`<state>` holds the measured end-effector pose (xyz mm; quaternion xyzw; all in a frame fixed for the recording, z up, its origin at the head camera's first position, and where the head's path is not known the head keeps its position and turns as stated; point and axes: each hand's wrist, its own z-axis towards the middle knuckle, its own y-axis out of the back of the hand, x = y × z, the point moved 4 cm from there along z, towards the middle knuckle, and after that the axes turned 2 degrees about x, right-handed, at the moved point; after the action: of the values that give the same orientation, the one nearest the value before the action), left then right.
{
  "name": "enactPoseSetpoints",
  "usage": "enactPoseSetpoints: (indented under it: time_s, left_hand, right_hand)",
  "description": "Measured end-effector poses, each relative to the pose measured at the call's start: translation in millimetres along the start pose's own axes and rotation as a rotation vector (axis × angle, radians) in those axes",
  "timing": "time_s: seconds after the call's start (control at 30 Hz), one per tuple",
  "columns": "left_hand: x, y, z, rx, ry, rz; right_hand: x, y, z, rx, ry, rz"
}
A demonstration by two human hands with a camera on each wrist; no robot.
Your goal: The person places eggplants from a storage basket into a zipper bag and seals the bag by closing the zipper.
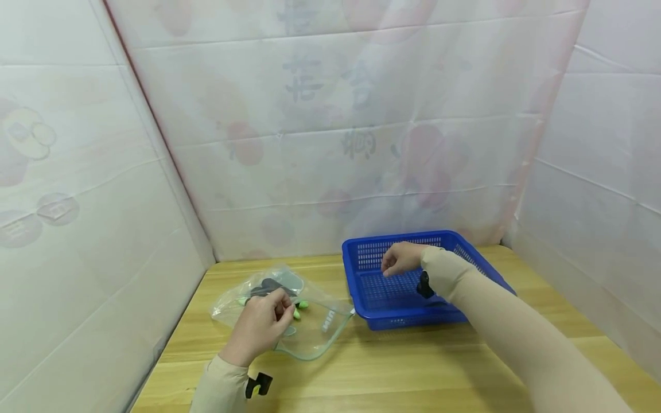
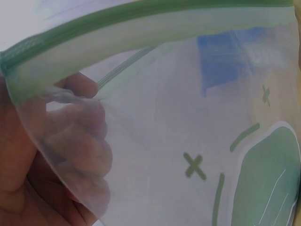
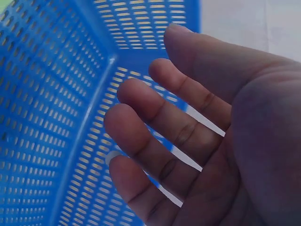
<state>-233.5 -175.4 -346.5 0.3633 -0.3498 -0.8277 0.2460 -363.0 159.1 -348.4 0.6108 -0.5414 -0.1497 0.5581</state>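
Note:
My left hand [image 1: 260, 324] pinches the edge of a clear zip bag [image 1: 315, 335] with a green seal. In the left wrist view, the bag's green zip strip [image 2: 141, 16] runs across the top, and the fingers [image 2: 80, 146] show through the film. Inside the bag, in the head view, lie dark grey things with bright green ends [image 1: 271, 285]; their kind is unclear. Over the blue plastic basket [image 1: 382, 322] hovers my right hand [image 1: 404, 258], its fingers loosely bent and holding nothing. The right wrist view shows its palm and fingers [image 3: 150, 117] above the slotted basket.
Both the bag and the basket stand on a wooden table [image 1: 361, 373], the basket to the right. A dark shape [image 1: 436, 302] lies in the basket's front part, partly hidden by the right wrist. White printed sheets [image 1: 320, 143] wall the table at the back and sides.

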Motion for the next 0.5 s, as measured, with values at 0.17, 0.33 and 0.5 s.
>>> enactPoseSetpoints:
  time_s: [0.17, 0.33, 0.5]
  left_hand:
    - [0.4, 0.0, 0.6, -0.003, -0.008, 0.001]
    - [0.7, -1.3, 0.1, -0.010, -0.022, 0.004]
    - [1.1, -2.2, -0.9, -0.007, -0.008, -0.004]
  right_hand:
    - [-9, -8, 11, 0.021, -0.031, 0.001]
    - [-18, -16, 18, 0.020, -0.110, -0.014]
    - [-17, -26, 19, 0.046, -0.160, -0.010]
